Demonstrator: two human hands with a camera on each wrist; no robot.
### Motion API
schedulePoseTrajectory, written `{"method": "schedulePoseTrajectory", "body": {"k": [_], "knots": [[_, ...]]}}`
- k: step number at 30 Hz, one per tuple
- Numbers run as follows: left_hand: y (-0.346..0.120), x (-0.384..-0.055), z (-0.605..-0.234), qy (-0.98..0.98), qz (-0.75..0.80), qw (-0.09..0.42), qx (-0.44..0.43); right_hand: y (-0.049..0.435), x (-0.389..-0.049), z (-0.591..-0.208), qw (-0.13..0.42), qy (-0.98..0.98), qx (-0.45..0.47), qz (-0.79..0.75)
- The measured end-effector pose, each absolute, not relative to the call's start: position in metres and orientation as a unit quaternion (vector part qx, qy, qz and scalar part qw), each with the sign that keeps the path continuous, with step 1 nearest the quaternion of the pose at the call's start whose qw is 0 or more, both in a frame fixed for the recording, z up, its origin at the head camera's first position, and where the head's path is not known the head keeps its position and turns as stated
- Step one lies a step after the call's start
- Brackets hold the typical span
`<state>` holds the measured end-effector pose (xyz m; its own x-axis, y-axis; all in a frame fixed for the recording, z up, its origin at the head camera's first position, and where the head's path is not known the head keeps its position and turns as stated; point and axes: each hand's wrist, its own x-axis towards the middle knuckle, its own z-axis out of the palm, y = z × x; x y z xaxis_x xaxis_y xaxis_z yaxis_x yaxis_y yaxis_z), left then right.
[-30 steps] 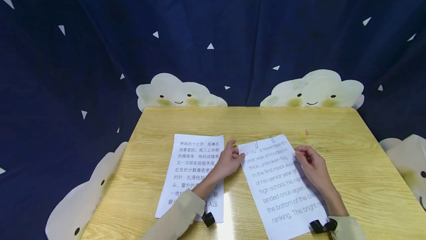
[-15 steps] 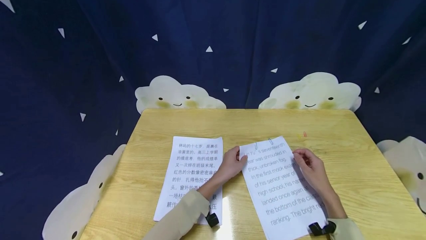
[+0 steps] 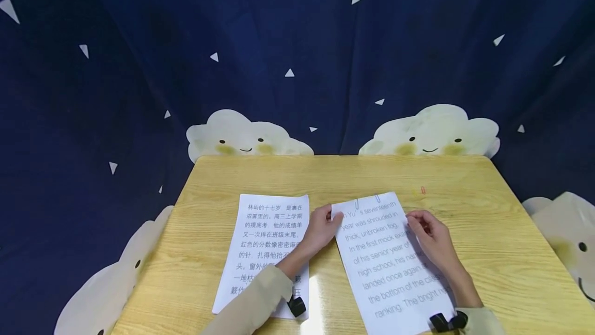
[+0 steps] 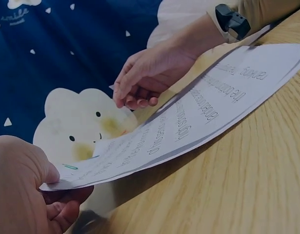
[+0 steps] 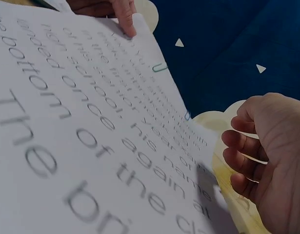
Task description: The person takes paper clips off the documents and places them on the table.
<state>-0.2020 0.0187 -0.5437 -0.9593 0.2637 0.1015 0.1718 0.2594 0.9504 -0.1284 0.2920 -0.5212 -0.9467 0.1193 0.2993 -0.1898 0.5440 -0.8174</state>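
Note:
My left hand (image 4: 23, 185) pinches the top left corner of a stack of printed sheets (image 3: 386, 262), thumb on top and fingers underneath. English text covers the top sheet. In the left wrist view the stack bows, its held end raised above the wood. A green paper clip (image 5: 160, 67) and a blue paper clip (image 5: 188, 115) sit on the sheets' top edge. Beside the right edge is my right hand (image 3: 432, 234), its fingers loosely curled. The right wrist view shows a gap between these fingers (image 5: 245, 144) and the paper, with nothing visible in them.
Another stack of sheets with Chinese text (image 3: 260, 232) lies on the wooden table (image 3: 260, 172) at left, partly under my left forearm. A red paper clip (image 3: 423, 190) and a faint yellow one (image 3: 415, 192) lie behind the right hand. A dark blue curtain (image 3: 260, 30) hangs behind.
My left fingers, spread at the corner one second ago, now close around it. The right hand stays beside the right edge. The whole head view has shifted slightly.

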Motion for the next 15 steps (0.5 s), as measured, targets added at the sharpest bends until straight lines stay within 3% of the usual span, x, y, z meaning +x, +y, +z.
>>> {"method": "schedulePoseTrajectory", "body": {"k": [15], "knots": [[-0.012,-0.209,-0.534,0.750,0.648,0.013,0.132,0.309,-0.143,-0.557,0.179,-0.849,0.055,0.494]]}}
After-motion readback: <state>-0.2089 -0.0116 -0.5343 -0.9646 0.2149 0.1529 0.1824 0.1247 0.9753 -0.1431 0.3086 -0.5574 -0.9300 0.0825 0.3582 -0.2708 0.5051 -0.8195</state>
